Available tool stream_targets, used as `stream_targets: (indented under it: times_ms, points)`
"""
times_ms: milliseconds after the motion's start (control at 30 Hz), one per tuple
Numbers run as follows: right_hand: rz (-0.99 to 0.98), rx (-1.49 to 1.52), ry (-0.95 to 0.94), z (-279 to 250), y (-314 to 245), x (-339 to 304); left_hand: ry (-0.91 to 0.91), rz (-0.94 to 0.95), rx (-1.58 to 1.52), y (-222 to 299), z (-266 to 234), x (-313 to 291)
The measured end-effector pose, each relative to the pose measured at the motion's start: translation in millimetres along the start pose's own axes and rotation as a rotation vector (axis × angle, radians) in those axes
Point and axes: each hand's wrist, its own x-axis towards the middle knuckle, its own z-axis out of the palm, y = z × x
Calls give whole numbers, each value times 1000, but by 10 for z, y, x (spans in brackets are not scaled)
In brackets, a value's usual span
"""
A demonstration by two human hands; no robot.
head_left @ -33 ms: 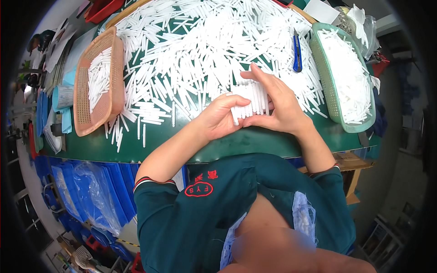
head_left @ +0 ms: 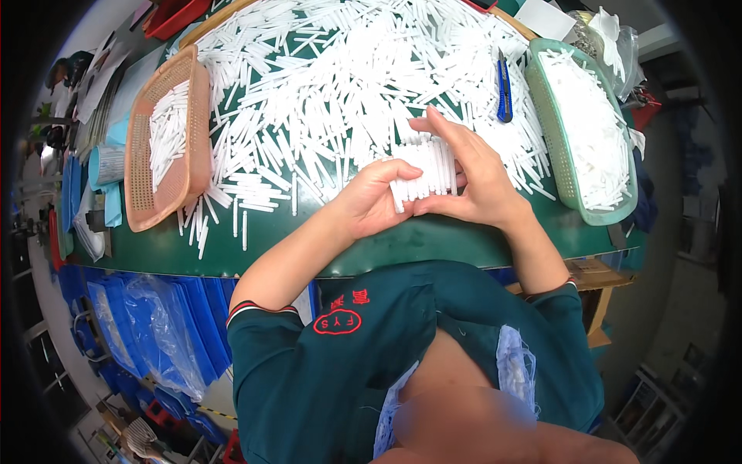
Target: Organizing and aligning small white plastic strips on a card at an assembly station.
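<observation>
A side-by-side row of short white sticks [head_left: 433,172] is held between my two hands, just above the near part of the green table [head_left: 325,251]. My left hand [head_left: 379,201] grips the row's left end, its thumb lying across the front of the sticks. Curved around the right end is my right hand [head_left: 483,182], with the thumb by the lower ends and the fingers by the upper ends. Beyond both hands spreads a big loose pile of the same white sticks [head_left: 332,93]. The palm side of my left hand's grip is hidden behind the sticks.
An orange plastic basket [head_left: 199,139] with some white sticks stands at the left. A green basket [head_left: 568,174] heaped with them is at the right. A blue box cutter [head_left: 505,91] lies on the pile near it. Blue bins [head_left: 193,317] are below the table's left edge.
</observation>
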Motion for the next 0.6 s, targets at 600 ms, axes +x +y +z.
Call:
stream_targets:
  times_ms: [600]
  points:
    - [254,159,-124,-41,12,-33,-75,14,2,-33,28,12]
